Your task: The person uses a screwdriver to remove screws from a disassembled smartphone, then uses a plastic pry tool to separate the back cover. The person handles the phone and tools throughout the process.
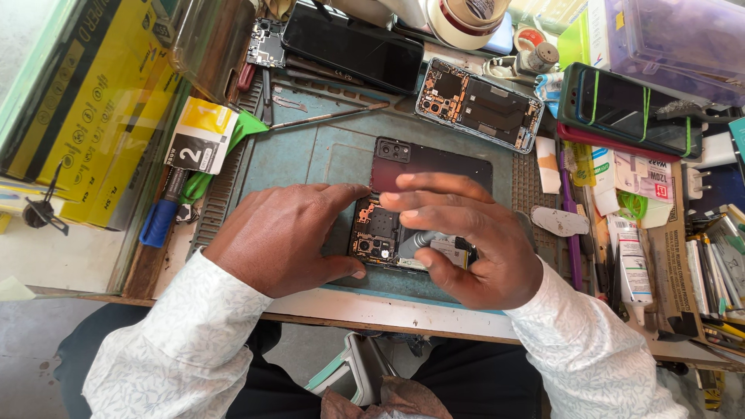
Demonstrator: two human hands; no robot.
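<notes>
The opened phone (pixel 376 233) lies on the blue mat (pixel 310 155) near the bench's front edge, with its dark back cover (pixel 434 164) just behind it. The left hand (pixel 283 237) rests flat against the phone's left side, fingers spread, gripping nothing. The right hand (pixel 466 240) pinches a grey tool (pixel 419 241) over the phone's exposed board.

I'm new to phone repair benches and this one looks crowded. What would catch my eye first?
First, the two hands at centre: the left hand steadies an opened black phone with its circuit board bared, while the right hand holds a grey metal tool against it. Just behind lies a dark red back cover on the blue-green work mat; a second opened phone sits farther back.
</notes>
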